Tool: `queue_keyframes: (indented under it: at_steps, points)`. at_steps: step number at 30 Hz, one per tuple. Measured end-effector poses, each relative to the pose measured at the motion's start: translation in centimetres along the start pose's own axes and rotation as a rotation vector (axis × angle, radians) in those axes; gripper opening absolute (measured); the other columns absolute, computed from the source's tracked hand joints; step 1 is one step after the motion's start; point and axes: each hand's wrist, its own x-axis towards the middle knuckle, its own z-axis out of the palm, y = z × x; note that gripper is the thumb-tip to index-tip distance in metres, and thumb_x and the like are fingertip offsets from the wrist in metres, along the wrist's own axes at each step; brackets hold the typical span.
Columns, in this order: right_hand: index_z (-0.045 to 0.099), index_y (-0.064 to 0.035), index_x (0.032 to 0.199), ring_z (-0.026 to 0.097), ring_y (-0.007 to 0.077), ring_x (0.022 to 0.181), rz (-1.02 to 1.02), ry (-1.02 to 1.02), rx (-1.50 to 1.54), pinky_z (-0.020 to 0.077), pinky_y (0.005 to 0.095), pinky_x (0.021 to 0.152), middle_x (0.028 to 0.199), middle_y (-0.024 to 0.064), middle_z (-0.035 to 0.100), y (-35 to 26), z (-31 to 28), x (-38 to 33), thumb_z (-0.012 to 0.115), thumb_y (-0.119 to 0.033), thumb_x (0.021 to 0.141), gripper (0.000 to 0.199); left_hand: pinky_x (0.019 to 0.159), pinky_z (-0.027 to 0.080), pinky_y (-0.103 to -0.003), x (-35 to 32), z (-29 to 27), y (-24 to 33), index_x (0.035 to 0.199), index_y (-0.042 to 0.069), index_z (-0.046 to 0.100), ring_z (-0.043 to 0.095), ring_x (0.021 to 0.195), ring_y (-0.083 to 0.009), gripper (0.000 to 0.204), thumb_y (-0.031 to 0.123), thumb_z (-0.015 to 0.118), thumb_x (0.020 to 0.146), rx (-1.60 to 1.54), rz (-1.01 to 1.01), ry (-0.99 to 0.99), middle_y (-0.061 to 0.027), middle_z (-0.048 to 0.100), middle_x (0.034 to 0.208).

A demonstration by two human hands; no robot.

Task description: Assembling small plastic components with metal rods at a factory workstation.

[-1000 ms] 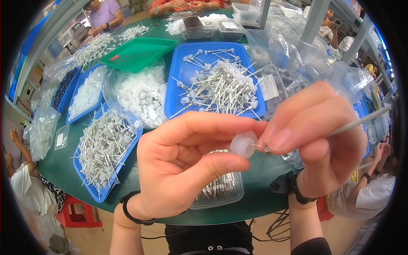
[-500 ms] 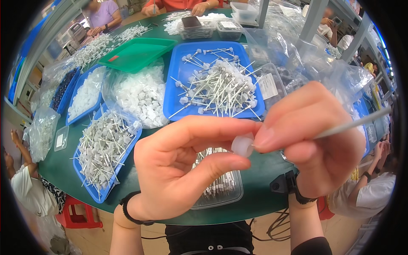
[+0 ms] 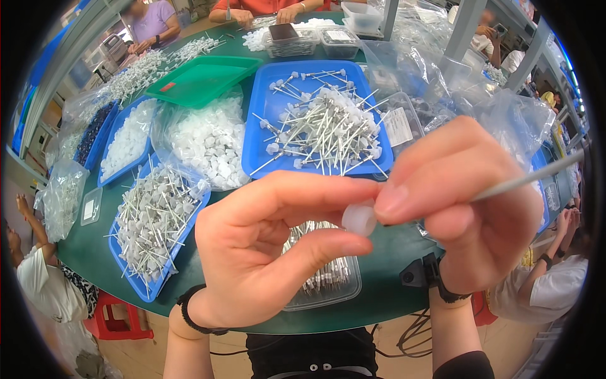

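Between the thumb and index finger of my left hand (image 3: 252, 246) is a small translucent white plastic cap (image 3: 358, 220), its round side facing my right hand. My right hand (image 3: 464, 189) pinches a thin grey-white rod (image 3: 536, 175), whose long end sticks out to the right past my knuckles. Its front end is mostly hidden by my fingertips, right beside the cap; I cannot tell whether it is inside it. Below my hands, a clear plastic box (image 3: 356, 281) holds many thin metal-ended rods (image 3: 331, 271), partly covered by my left hand.
Ahead, a blue tray (image 3: 262, 101) carries rods with white caps on. Another blue tray (image 3: 134, 284) at the left holds more. A bag of white caps (image 3: 211, 142) lies under a green tray (image 3: 202, 79). Clear plastic bags (image 3: 435, 76) crowd the right. Other people sit around the table.
My right hand has shifted slightly toward the cap, and the rod's rear end has risen a little. The fine tip visible earlier between fingertips and cap is no longer distinct.
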Motion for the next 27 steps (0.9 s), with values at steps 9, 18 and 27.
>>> queue_keyframes:
  at_steps: [9,18,27]
  points:
    - [0.058,-0.0017,0.071,0.049,0.0132,0.055,-0.104,0.368,0.183,0.0358,0.0205,0.047,0.066,0.0094,0.054,0.4,3.0,0.0,0.049,-0.03,0.081,0.032,0.067,0.044,-0.022,-0.1,0.2,0.0,0.09,-0.003,0.048,0.054,0.077,-0.0119,0.028,0.006,0.065,0.069,-0.1,-0.052,0.054,-0.0092,0.056,0.085]
    - [0.06,-0.0005,0.072,0.05,0.0143,0.056,-0.047,0.186,-0.022,0.036,0.0214,0.048,0.067,0.0104,0.055,0.5,1.5,-0.4,0.05,-0.029,0.08,0.032,0.066,0.044,-0.022,0.0,-0.1,-0.2,0.089,-0.003,0.048,0.054,0.078,-0.0115,0.025,0.003,0.063,0.07,0.007,0.041,0.048,-0.0091,0.056,0.084]
    - [0.059,0.0015,0.072,0.051,0.0145,0.055,0.012,0.21,-0.013,0.0383,0.0211,0.048,0.068,0.0117,0.054,0.2,1.5,-0.5,0.05,-0.027,0.08,0.031,0.066,0.043,-0.021,0.0,-0.1,0.0,0.09,-0.003,0.047,0.054,0.078,-0.0112,0.026,0.003,0.063,0.07,0.016,0.017,0.052,-0.01,0.058,0.085]
